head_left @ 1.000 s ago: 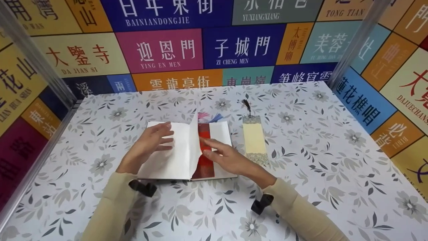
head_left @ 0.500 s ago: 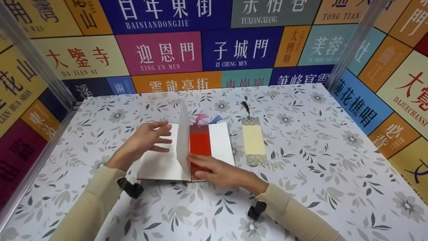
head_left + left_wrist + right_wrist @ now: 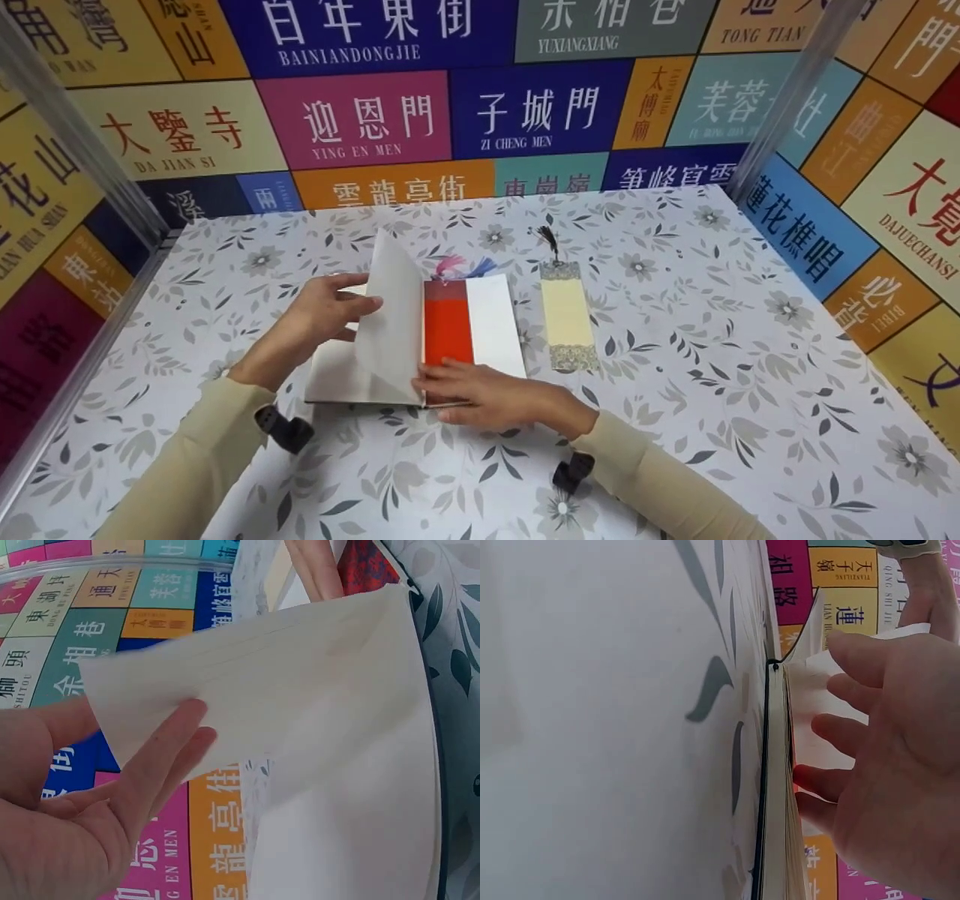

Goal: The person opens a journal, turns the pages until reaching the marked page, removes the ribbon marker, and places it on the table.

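Note:
An open book [image 3: 341, 379] with blank pages lies on the table. One page [image 3: 391, 307] stands raised between its halves. My left hand [image 3: 322, 307] holds this page by its outer edge, thumb on one face and fingers on the other; the left wrist view shows two fingers [image 3: 191, 716] lying along it. My right hand [image 3: 487, 394] rests with extended fingers over the lower part of a red bookmark [image 3: 448, 330], near the spine. That bookmark lies on the right-hand page [image 3: 495, 315], its lower end partly hidden. The book's page edges [image 3: 784, 765] show beside the right hand.
A pink tassel [image 3: 450, 266] and a blue tassel [image 3: 484, 266] stick out above the book. To its right lies a cream bookmark [image 3: 566, 311] with patterned ends and a dark tassel [image 3: 550, 240]. Colourful lettered panels [image 3: 375, 120] stand behind the flower-patterned table [image 3: 675, 375].
The raised page has swung leftward, uncovering more of the red bookmark. My right hand has moved down toward the book's lower edge. The left hand has come to hold the page.

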`<state>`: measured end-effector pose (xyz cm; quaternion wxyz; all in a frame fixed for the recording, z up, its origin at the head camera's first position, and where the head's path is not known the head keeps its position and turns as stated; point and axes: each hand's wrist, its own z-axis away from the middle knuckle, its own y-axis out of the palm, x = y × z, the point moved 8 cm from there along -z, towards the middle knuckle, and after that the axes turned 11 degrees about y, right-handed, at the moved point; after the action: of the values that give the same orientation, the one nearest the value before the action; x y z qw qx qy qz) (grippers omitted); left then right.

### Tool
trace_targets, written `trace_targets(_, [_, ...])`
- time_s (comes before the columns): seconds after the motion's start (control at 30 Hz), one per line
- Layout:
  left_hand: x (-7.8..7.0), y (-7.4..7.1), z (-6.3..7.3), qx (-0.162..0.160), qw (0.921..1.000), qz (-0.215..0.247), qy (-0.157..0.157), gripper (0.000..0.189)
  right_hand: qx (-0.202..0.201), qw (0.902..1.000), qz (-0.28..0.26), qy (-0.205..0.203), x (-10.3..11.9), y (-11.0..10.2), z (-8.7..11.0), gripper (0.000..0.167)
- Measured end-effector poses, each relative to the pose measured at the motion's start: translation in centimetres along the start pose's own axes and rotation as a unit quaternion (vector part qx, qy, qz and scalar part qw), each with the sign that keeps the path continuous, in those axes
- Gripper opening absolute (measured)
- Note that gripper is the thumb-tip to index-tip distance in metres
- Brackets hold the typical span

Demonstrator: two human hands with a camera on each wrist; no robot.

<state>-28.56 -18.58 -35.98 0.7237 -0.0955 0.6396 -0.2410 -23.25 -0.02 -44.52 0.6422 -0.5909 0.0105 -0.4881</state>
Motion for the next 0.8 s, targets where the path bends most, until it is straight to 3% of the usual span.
trace_targets(0.1, [0.2,-0.5,0.0,-0.018,0.9997,-0.014,0.012,0.060,0.013,0.9999,0.009,0.005,-0.2,0.2,0.1,0.058])
trace_targets(0.23, [0.6,-1.4,0.2,-0.039,0.9961,-0.075,0.025,0.062,0.028,0.9993,0.020,0.012,-0.5,0.2,0.2,0.060])
trace_targets(0.4, [0.9,-1.9,0.6,-0.077,0.9792,-0.175,0.068,0.063,0.031,0.9985,0.042,0.017,-0.5,0.0,0.6,0.057])
trace_targets(0.53, [1.1,-1.4,1.0,-0.103,0.9660,-0.217,0.095,0.062,0.034,0.9973,0.056,0.032,-0.8,-0.3,0.8,0.056])
trace_targets(0.67, [2.1,-0.8,0.9,-0.113,0.9575,-0.249,0.093,0.066,0.037,0.9963,0.062,0.047,-1.1,-0.4,1.0,0.056])
trace_targets(0.8, [3.5,-0.2,0.8,-0.110,0.9526,-0.278,0.055,0.074,0.039,0.9960,0.064,0.050,-1.1,-0.4,1.0,0.055])
